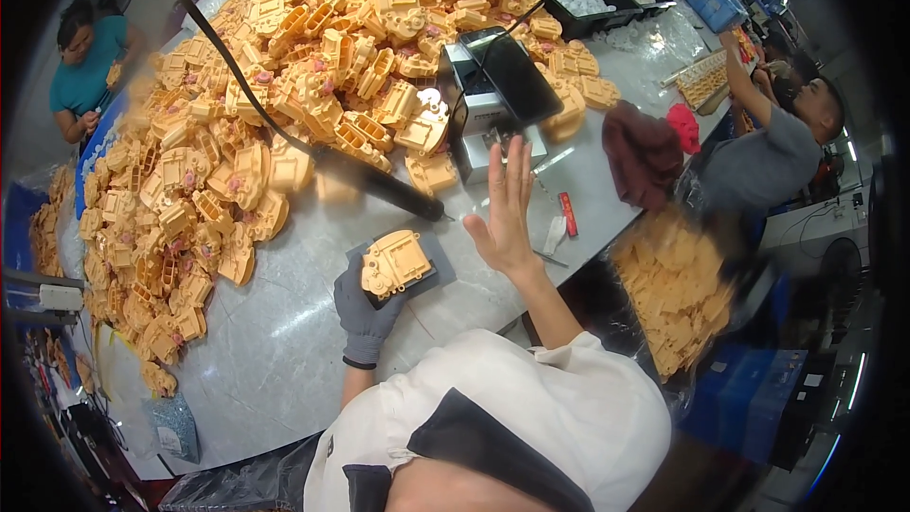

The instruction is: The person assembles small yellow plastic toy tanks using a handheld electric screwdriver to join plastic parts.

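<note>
A light-orange plastic housing (396, 263) lies on a dark grey block (438, 270) on the table in front of me. My left hand (365, 313), in a grey glove, is closed around the left side of this housing. To the right, my bare right hand (507, 228) is raised with its fingers stretched out and nothing in it. Just left of it, a black electric screwdriver (389, 185) slants down, its tip beside my thumb. Beyond my fingertips stands a small metal box device (474, 147) with a dark panel on top.
A large heap of orange housings (313, 66) covers the table's far and left parts. A red-handled tool (568, 214) and a maroon cloth (645, 156) lie on the right. Past the right edge is a bag of orange parts (678, 294). Two people work nearby.
</note>
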`<move>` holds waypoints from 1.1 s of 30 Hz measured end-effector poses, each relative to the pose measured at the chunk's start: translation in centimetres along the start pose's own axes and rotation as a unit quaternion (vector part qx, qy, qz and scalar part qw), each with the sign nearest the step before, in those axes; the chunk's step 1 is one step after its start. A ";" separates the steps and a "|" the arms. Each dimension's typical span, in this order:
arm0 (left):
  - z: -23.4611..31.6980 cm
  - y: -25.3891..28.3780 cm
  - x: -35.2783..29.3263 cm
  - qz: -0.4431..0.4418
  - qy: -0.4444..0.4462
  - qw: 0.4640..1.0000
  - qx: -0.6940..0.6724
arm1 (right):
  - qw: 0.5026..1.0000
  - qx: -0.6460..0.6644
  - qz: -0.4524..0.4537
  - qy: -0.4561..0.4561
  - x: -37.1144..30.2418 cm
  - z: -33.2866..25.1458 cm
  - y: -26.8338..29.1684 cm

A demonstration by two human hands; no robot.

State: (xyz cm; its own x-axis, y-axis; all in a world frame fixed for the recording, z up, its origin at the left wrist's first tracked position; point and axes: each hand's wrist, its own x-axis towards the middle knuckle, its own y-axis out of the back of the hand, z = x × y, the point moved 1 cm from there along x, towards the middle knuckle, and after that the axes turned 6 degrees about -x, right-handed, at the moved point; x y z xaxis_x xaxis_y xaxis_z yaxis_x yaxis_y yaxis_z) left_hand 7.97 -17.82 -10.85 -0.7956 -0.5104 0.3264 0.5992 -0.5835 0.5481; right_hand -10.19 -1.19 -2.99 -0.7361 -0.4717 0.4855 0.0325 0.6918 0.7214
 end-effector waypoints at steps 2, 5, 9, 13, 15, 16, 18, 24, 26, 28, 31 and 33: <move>-0.2 0.0 0.0 0.000 0.003 1.000 -0.005 | 1.000 -0.002 0.005 0.002 0.1 -0.1 0.1; -0.2 0.1 0.0 -0.010 0.015 1.000 -0.008 | 0.999 -0.009 0.040 0.016 0.4 -0.6 0.3; -0.4 0.0 0.0 -0.013 0.016 1.000 -0.007 | 0.995 0.071 0.068 0.017 0.4 -0.3 0.4; -0.7 -0.3 -0.2 -0.006 0.013 1.000 -0.003 | 0.989 0.135 0.052 -0.039 -0.4 0.1 0.2; -0.5 -0.3 -0.1 -0.002 0.017 1.000 -0.008 | 0.989 0.130 0.058 -0.046 -0.4 0.2 0.4; -0.3 -0.1 -0.3 -0.002 0.020 1.000 -0.006 | 0.989 0.130 0.056 -0.048 -0.4 0.1 0.3; 0.0 0.1 -0.3 -0.017 0.039 0.999 -0.016 | 0.988 0.134 0.050 -0.052 -0.3 -0.3 0.3; -0.7 0.0 0.3 0.002 -0.019 0.998 -0.053 | 0.989 0.128 0.044 -0.054 -0.4 -0.6 1.5; -0.6 0.0 0.4 -0.002 -0.028 0.998 -0.059 | 0.987 0.140 0.049 -0.056 -0.7 -0.2 1.5; -1.5 -0.2 -0.1 0.016 -0.015 0.995 -0.093 | 0.983 0.159 0.061 -0.071 -1.2 0.5 1.6; -2.1 0.1 -0.8 0.023 0.002 0.987 -0.160 | 0.945 0.265 0.015 -0.191 -3.0 2.4 1.8; -0.9 1.3 0.3 0.105 0.048 0.958 -0.262 | 0.952 0.253 -0.019 -0.170 -3.7 3.7 1.9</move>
State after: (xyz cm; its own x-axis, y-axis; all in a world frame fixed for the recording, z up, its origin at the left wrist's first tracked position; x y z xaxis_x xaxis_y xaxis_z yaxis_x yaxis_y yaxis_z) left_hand 8.58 -19.33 -10.74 -0.6557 -0.6925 0.3009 0.7277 -0.6859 0.0070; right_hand -9.95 3.86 -5.26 -0.9097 -0.3567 0.2127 -0.2653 0.8932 0.3631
